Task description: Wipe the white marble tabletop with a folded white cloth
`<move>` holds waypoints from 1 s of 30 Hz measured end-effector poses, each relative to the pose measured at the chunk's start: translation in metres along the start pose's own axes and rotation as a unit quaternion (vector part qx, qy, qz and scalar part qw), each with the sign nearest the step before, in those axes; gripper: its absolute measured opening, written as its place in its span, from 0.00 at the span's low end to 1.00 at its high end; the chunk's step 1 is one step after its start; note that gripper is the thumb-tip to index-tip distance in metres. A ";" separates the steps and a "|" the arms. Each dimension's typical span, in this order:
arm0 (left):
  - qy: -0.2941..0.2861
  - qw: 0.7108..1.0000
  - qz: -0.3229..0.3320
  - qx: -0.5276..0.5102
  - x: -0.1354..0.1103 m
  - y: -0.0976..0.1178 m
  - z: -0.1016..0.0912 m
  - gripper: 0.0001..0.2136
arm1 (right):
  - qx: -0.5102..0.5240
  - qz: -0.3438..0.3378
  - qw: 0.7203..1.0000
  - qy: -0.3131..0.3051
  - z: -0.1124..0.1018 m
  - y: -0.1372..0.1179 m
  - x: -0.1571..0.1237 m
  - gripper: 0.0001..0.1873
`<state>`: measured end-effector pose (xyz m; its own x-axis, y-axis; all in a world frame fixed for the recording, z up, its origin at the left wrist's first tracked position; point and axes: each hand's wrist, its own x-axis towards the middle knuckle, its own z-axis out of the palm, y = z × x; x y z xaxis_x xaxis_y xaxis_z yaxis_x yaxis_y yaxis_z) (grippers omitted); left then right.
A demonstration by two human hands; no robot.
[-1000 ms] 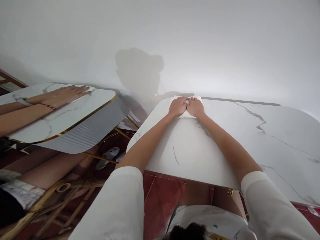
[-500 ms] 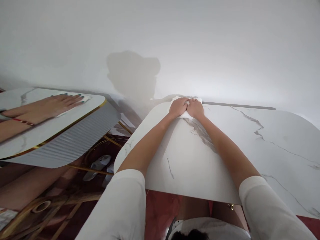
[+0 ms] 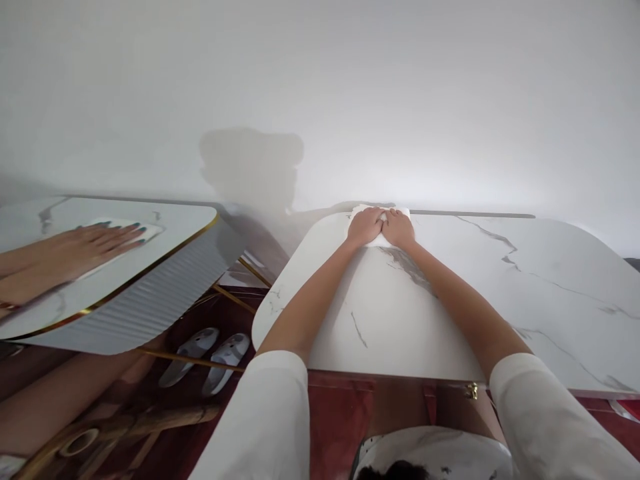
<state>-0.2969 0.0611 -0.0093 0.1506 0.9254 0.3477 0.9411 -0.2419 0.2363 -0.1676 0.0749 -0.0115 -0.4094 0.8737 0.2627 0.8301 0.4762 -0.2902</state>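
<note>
A white cloth [image 3: 373, 241] lies on the far left part of a white marble-patterned tabletop [image 3: 395, 320], close to the wall. My left hand [image 3: 366, 225] presses on it from above, fingers closed over the material. Right beside it, my right hand [image 3: 399, 228] holds down the same cloth, and the two hands touch at the thumbs. Both arms reach straight out over the table. Much of the cloth is hidden under my palms.
At left, another person's hand [image 3: 107, 241] lies flat on a white cloth [image 3: 153, 231] on a second marble-patterned table [image 3: 193, 217] with a gold edge. Below are slippers [image 3: 227, 363] and a wooden chair [image 3: 165, 419]. A white wall [image 3: 400, 100] rises behind both tables.
The view has shifted a little, so the tables sit lower. My hands stay together on the cloth near the wall. The other person's hand has slid left with its cloth.
</note>
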 end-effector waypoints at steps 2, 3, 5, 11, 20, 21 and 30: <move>-0.005 1.000 0.008 -0.006 -0.006 0.005 -0.001 0.22 | -0.006 -0.002 1.000 0.002 -0.001 0.000 -0.007 0.27; -0.008 1.000 0.014 -0.009 -0.009 0.007 -0.002 0.22 | -0.010 -0.001 1.000 0.003 -0.002 0.000 -0.010 0.27; -0.014 1.000 0.025 -0.014 -0.016 0.010 -0.005 0.22 | -0.015 0.001 1.000 0.003 -0.003 -0.001 -0.018 0.27; -0.016 0.999 0.042 -0.015 -0.040 0.016 -0.012 0.21 | -0.017 0.001 1.000 -0.009 -0.011 -0.014 -0.047 0.27; -0.011 0.998 0.068 0.006 -0.085 0.023 -0.018 0.20 | -0.029 -0.012 1.000 -0.004 -0.015 -0.036 -0.094 0.26; -0.006 0.998 0.067 0.004 -0.091 0.025 -0.020 0.20 | -0.028 -0.016 0.999 -0.002 -0.015 -0.038 -0.099 0.26; -0.015 1.000 0.017 -0.003 -0.140 0.048 -0.045 0.23 | -0.006 -0.006 1.000 -0.024 -0.025 -0.061 -0.140 0.28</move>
<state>-0.2864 -0.0927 -0.0057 0.1923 0.9246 0.3288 0.9335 -0.2757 0.2292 -0.1518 -0.0793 -0.0080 -0.4365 0.8719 0.2218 0.8291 0.4856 -0.2772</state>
